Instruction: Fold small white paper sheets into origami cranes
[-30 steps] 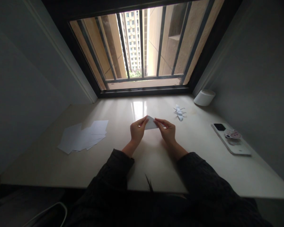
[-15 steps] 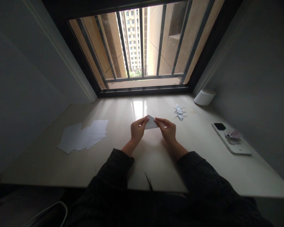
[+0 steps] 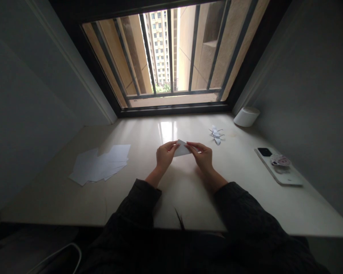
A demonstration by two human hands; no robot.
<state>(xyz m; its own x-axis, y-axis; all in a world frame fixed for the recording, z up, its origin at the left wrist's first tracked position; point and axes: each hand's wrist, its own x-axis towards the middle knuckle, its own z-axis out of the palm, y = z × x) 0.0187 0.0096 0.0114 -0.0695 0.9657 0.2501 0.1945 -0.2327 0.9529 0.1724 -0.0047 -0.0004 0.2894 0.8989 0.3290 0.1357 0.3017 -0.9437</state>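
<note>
Paper [image 3: 181, 150], a small pale piece peaked at the top, spans the gap between two bare hands at the middle of a glossy tabletop [image 3: 185, 190]. The left hand [image 3: 165, 155] pinches one side between thumb and fingers; the right hand [image 3: 202, 156] grips the other just as closely. Its outline suggests some folding is done, though the fingers cover any creases, and how much shaping is left cannot be told. Flat sheets [image 3: 98, 165] lie overlapping at left, seemingly unworked. Beyond the right hand rests a spindly paper figure [image 3: 216, 136], apparently complete, with a phone [image 3: 291, 179] nearer the wall.
</note>
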